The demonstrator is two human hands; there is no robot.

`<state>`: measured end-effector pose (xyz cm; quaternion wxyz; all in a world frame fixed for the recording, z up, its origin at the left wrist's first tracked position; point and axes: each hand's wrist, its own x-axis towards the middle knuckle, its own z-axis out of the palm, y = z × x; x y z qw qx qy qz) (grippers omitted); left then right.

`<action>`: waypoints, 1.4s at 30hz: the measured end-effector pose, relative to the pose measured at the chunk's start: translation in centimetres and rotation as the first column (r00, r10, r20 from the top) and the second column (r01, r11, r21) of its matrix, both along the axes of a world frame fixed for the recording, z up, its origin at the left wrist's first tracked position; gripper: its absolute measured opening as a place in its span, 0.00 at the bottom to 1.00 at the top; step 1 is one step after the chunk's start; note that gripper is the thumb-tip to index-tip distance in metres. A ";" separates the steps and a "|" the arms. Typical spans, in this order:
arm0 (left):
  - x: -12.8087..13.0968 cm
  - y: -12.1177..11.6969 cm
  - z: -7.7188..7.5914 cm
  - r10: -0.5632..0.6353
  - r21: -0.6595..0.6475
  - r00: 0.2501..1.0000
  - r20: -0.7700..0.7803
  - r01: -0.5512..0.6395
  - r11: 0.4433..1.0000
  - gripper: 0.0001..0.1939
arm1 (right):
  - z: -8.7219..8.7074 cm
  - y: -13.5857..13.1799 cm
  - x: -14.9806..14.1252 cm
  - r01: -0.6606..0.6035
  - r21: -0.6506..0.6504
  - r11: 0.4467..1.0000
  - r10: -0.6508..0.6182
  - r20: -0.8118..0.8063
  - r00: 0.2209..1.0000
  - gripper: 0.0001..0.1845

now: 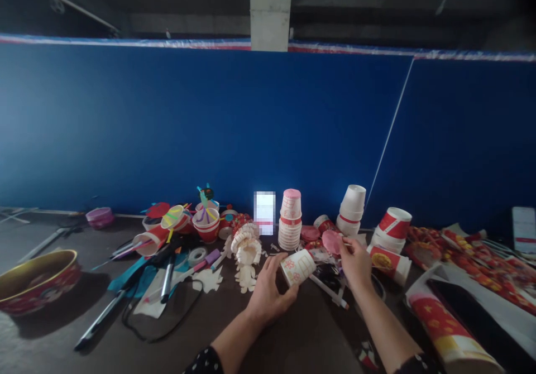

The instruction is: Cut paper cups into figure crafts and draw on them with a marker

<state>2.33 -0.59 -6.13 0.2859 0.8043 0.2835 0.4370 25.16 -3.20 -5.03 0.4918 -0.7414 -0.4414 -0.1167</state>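
Note:
My left hand grips a white paper cup with red flowers and pale lines drawn on it. The cup lies tilted on its side, its narrower end turned toward the right. Between the fingers of my right hand is a round pink paper disc, held a little apart from the cup. Behind the two hands stands a stack of upside-down paper cups, topped by a drawn-on cup with a pink top. More pink paper lies beside that stack.
White cups stand stacked at the back right, with red-and-white cups beside them. Cut paper pieces, markers, tape and decorated cups crowd the left. A red-and-gold bowl sits far left; a dark phone lies right.

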 end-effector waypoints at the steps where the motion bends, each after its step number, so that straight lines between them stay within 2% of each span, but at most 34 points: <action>1: 0.0 0.0 0.0 -0.004 0.000 1.000 -0.006 0.004 1.000 0.28 | 0.1 0.2 0.3 0.009 -0.011 1.000 -0.009 0.003 1.000 0.16; 7: 0.1 0.0 -0.3 -0.034 -0.005 0.999 -0.018 0.034 0.999 0.29 | 2.1 3.2 0.3 -0.009 -0.162 0.987 0.019 0.060 0.998 0.09; 11: 0.1 0.0 -0.2 -0.049 -0.017 0.999 -0.010 0.048 0.999 0.28 | 3.7 5.8 -0.4 0.000 -0.277 0.961 0.037 0.127 0.991 0.10; 15: 0.1 0.1 -0.1 -0.041 -0.033 0.999 -0.021 0.040 0.999 0.27 | 4.2 7.1 -0.9 0.020 -0.381 0.924 0.056 0.188 0.981 0.11; 20: 0.0 0.1 0.0 -0.054 -0.054 0.998 -0.011 0.053 0.997 0.28 | 4.6 6.7 -1.3 0.036 -0.447 0.894 0.094 0.266 0.959 0.12; 23: 0.0 0.0 0.1 -0.053 -0.059 0.998 -0.018 0.052 0.997 0.27 | 4.9 6.3 -1.5 -0.031 -0.493 0.870 0.203 0.300 0.932 0.13; 26: 0.0 0.0 0.2 -0.057 -0.062 0.998 -0.028 0.055 0.997 0.27 | 4.9 6.1 -1.4 -0.091 -0.558 0.825 0.307 0.307 0.901 0.10; 28: 0.0 0.0 0.2 -0.063 -0.061 0.998 -0.028 0.061 0.996 0.27 | 4.8 6.1 -1.3 -0.083 -0.578 0.812 0.313 0.312 0.897 0.08; 35: 0.1 0.1 -0.2 -0.060 -0.047 0.998 -0.007 0.059 0.997 0.27 | 4.7 5.9 -1.6 -0.045 -0.545 0.837 0.272 0.344 0.899 0.16; 42: 0.0 0.2 -0.2 -0.058 -0.033 0.998 -0.029 0.057 0.998 0.28 | 3.2 5.6 -2.2 -0.065 -0.649 0.758 0.330 0.296 0.896 0.14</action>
